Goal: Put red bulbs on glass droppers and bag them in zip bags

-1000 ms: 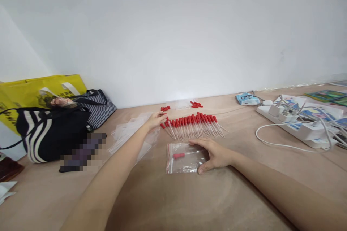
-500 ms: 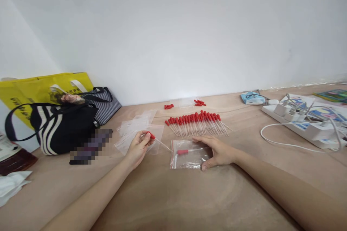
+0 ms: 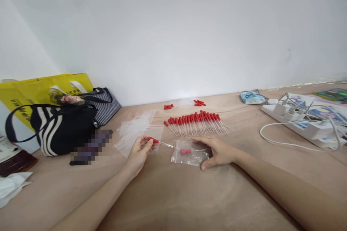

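Note:
My left hand [image 3: 141, 151] pinches a dropper [image 3: 153, 140] by its red rubber bulb. The clear tube points right, its tip at the left, red-lined mouth of a clear zip-lock bag [image 3: 189, 158]. Whether the tip is inside the mouth I cannot tell. Another dropper's red bulb [image 3: 185, 151] shows through the plastic. My right hand [image 3: 217, 151] holds the bag at its right end, fingers along the far edge and thumb at the near edge. Behind the bag lies a row of droppers [image 3: 195, 122] with red bulbs. Flat, unfilled bags [image 3: 138, 126] overlap beside my left hand.
Loose red bulbs [image 3: 168, 107] and clear tubes [image 3: 187, 102] lie near the wall. To the right is a power strip [image 3: 298, 122] with plugs and cables, plus a blue mask [image 3: 252, 97]. A black bag [image 3: 67, 130] and a yellow bag [image 3: 40, 86] stand at left.
My left hand has lowered slightly, and the dropper now lies flatter, its tube nearly level with the bag's mouth. The bag's mouth end has shifted and tilted a little; my right hand stays in place.

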`<act>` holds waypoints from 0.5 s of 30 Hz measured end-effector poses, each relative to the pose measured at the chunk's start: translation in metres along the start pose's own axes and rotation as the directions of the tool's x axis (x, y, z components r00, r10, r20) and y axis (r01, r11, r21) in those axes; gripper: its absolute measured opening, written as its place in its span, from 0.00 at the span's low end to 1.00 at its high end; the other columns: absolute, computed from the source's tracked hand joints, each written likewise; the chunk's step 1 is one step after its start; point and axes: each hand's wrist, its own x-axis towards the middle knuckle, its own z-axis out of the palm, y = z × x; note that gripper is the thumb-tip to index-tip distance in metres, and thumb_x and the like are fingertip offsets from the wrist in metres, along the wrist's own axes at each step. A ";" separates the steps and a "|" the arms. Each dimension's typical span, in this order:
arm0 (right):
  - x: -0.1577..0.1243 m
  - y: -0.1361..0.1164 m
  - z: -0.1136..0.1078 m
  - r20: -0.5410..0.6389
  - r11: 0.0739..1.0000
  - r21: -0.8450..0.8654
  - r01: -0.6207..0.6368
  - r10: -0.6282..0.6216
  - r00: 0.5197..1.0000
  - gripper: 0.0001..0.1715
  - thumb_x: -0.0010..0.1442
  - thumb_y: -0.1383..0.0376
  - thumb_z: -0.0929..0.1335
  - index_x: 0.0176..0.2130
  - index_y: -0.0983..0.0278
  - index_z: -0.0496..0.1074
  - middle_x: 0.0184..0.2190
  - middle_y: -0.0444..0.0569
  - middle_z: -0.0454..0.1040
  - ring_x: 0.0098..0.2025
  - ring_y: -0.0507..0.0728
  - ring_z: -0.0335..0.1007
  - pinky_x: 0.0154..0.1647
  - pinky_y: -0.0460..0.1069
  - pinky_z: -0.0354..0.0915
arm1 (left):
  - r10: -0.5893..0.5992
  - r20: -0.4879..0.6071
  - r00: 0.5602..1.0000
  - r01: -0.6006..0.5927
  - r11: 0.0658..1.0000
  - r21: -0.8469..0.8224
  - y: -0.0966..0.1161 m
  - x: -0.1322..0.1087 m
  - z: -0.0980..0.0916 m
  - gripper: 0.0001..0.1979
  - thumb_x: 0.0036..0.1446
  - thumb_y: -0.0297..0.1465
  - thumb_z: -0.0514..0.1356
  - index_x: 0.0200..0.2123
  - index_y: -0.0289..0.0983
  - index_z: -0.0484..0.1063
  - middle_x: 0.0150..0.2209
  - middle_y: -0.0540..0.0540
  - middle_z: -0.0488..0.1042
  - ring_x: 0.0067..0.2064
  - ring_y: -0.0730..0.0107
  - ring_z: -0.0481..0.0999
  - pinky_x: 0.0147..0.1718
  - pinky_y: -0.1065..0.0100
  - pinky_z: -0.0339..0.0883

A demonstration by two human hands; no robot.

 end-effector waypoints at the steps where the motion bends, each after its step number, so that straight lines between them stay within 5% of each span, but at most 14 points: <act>1: 0.000 0.000 0.000 -0.001 1.000 0.002 0.002 -0.002 1.000 0.51 0.37 0.48 0.72 0.56 0.62 0.55 0.53 0.54 0.61 0.52 0.62 0.56 0.52 0.57 0.54 | -0.007 -0.009 1.000 0.007 1.000 -0.006 0.000 0.000 -0.001 0.19 0.33 0.34 0.68 0.27 0.34 0.64 0.25 0.51 0.74 0.28 0.74 0.73 0.33 0.70 0.66; 9: 0.000 -0.001 0.000 -0.010 1.000 0.003 -0.013 0.013 1.000 0.50 0.36 0.48 0.72 0.55 0.62 0.57 0.52 0.53 0.62 0.52 0.62 0.56 0.52 0.57 0.54 | -0.117 0.023 0.993 0.118 0.988 -0.100 -0.004 -0.003 0.008 0.13 0.41 0.27 0.66 0.27 0.36 0.63 0.26 0.51 0.75 0.32 0.74 0.75 0.39 0.71 0.67; 15: 0.002 -0.001 -0.001 -0.007 1.000 0.016 0.017 -0.017 1.000 0.50 0.36 0.49 0.72 0.54 0.62 0.58 0.52 0.54 0.63 0.51 0.62 0.58 0.52 0.57 0.54 | -0.173 0.165 0.971 0.154 0.980 0.123 -0.006 -0.012 0.022 0.14 0.39 0.29 0.66 0.28 0.35 0.65 0.28 0.50 0.74 0.34 0.71 0.75 0.39 0.69 0.67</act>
